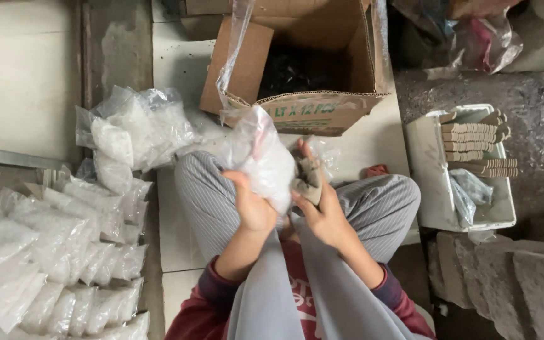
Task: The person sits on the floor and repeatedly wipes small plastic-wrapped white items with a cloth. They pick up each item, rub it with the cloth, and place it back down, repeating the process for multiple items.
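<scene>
I sit cross-legged on the floor in striped grey trousers. My left hand [251,204] grips a clear plastic bag [261,157] full of small white pieces, held up in front of me. My right hand [321,211] touches the bag's right side and also holds a small grey-brown cloth-like piece [308,177]. Both hands are close together over my lap.
An open cardboard box [313,110] with a plastic liner and dark contents stands just ahead. Several filled clear bags [64,252] lie piled at my left. A white tray [432,189] with brown card pieces [476,141] sits at the right, beside grey stone blocks [511,277].
</scene>
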